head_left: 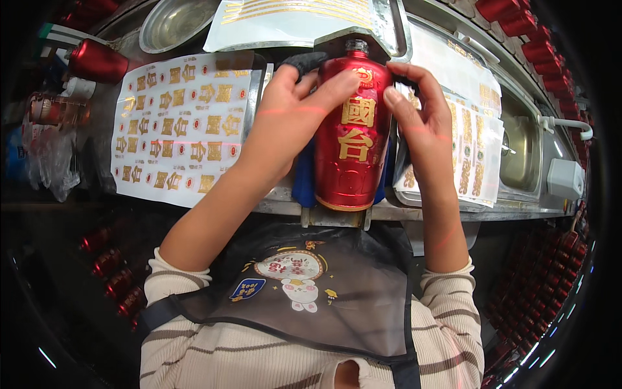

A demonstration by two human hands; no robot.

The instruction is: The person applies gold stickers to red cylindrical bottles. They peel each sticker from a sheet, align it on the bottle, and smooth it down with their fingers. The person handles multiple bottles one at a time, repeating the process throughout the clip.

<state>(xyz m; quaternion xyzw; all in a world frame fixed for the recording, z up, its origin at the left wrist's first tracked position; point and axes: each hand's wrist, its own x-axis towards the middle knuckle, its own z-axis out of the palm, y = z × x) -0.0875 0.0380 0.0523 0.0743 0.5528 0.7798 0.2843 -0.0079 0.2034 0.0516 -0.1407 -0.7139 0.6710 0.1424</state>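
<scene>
A glossy red bottle [346, 175] with raised gold characters and a bare glass neck lies in front of me, its neck pointing away and its base toward me. My left hand [291, 110] is closed around its left side, the thumb pressed on the small gold emblem near the shoulder. Something dark covers some left fingertips. At the right shoulder, my right hand [424, 113] holds the bottle with bent thumb and index finger. Its other fingers are partly hidden. Beneath the bottle is a blue cloth [303, 181] on a stand.
A sheet of gold decals [184, 129] lies at left, with more decal sheets [476, 152] at right. Beyond stand a metal bowl [175, 26] and a tray [400, 29]. A sink [518, 152] is at far right. Another red bottle [98, 61] lies far left; several fill the right racks.
</scene>
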